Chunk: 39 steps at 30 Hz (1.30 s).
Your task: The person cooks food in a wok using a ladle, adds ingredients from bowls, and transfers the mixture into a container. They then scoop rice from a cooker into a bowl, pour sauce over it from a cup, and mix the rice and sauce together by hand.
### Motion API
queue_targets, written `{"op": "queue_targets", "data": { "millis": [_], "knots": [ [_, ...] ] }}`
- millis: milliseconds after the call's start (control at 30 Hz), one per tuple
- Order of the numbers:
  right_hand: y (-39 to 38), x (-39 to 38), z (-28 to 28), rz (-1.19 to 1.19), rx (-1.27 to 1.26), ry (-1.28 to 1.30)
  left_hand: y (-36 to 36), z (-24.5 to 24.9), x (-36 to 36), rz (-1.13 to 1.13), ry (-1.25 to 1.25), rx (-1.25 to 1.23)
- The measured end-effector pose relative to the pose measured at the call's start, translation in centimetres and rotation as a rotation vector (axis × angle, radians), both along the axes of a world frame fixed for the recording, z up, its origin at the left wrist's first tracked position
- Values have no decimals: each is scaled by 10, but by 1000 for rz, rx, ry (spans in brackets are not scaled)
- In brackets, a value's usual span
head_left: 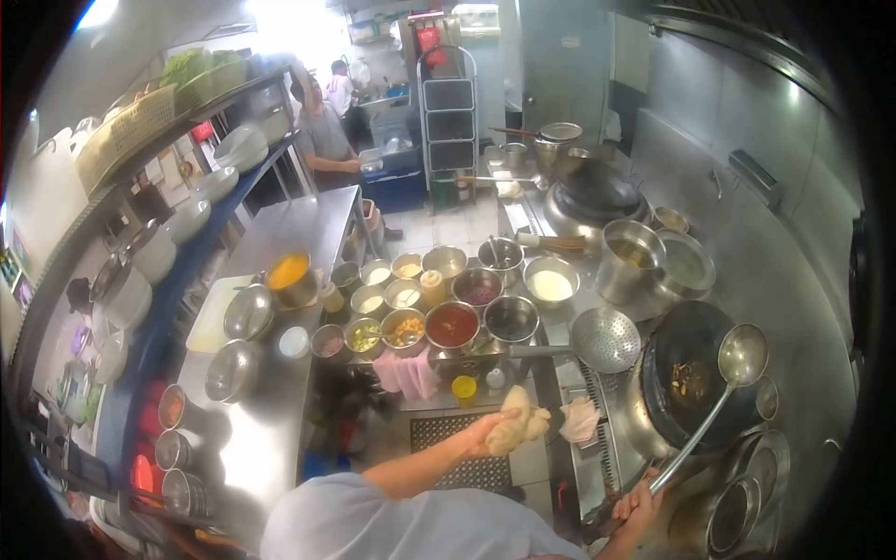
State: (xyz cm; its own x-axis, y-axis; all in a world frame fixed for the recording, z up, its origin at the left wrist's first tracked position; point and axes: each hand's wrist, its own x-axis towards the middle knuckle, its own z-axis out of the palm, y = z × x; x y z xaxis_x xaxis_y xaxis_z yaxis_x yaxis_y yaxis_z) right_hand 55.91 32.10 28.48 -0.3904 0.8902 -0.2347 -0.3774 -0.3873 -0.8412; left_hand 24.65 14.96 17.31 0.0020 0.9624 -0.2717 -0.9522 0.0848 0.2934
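As your right hand (640, 500) grips the ladle (740, 357) over the wok (674, 347), hold your left hand's (485, 432) clutched rag (519, 417) clear.

The crumpled beige cloth (518, 422) is pale tan all over. The long-handled steel ladle (744, 355) is shiny silver. The round black wok (681, 338) is dark, with brown bits inside. The round steel skimmer (605, 341) is silver-grey, patterned with fine dots of holes. The steel bowl of red sauce (453, 325) shows deep red, the steel pot of orange sauce (289, 271) bright orange, and the steel bowl of white paste (551, 285) plain white. The folded pink cloths (408, 373) are rosy. The small yellow lid (464, 385) is bright. The long steel bench (280, 439) is dull grey.
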Motion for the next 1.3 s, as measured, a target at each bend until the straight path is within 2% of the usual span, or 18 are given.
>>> {"op": "queue_targets", "data": {
  "millis": [33, 133, 267, 367, 467, 600, 633, 667, 700, 733, 767, 800, 867, 933, 1000, 1067, 1167, 1300],
  "knots": [
    [8, 4, -5, 3, 20, -25, 27, -27, -4, -21, 65, -39],
    [24, 15, -25, -30, 13, -109, 99, 43, 12, -24, 79, -169],
    [32, 23, -65, -80, -64, -221, 238, 18, 17, -323, 102, -176],
    [26, 20, -75, -92, -115, -270, 283, 93, 53, -350, 407, -298],
    [24, 49, -129, 17, -258, -478, 344, 37, 75, -296, 405, -177],
    [15, 16, -69, -227, 21, -631, 368, -12, 72, -226, 328, -8],
    [21, 18, -58, -184, 186, -799, 333, 43, 60, -167, 352, -52],
    [24, 25, -48, -150, 310, -976, 345, 21, 50, -353, 143, 10],
    [14, 4, 34, 12, 145, -1110, 348, 36, 48, -361, 221, -158],
    [14, 1, 50, 14, 375, -1249, 372, 3, 49, -453, 110, -243],
    [14, -3, 80, 137, 202, -1269, 399, -37, 44, -541, 206, -116],
    [16, -14, 109, 260, 131, -1298, 394, -2, 49, -430, 399, -296],
    [20, -5, 71, 238, 372, -1307, 389, -6, 52, -353, 556, -176],
    [32, -25, 68, 241, 336, -1353, 389, -8, 61, -257, 656, -139],
    [60, -34, 37, 125, 314, -1240, 380, -8, 65, -79, 767, -158],
    [77, -46, 33, -28, 173, -999, 380, -2, 56, -194, 896, -168],
    [112, -61, 7, -303, 128, -772, 383, -3, 60, -23, 837, -70],
    [146, -73, 1, -324, -109, -257, 388, -4, 50, -151, 878, -102]
  ]
}}
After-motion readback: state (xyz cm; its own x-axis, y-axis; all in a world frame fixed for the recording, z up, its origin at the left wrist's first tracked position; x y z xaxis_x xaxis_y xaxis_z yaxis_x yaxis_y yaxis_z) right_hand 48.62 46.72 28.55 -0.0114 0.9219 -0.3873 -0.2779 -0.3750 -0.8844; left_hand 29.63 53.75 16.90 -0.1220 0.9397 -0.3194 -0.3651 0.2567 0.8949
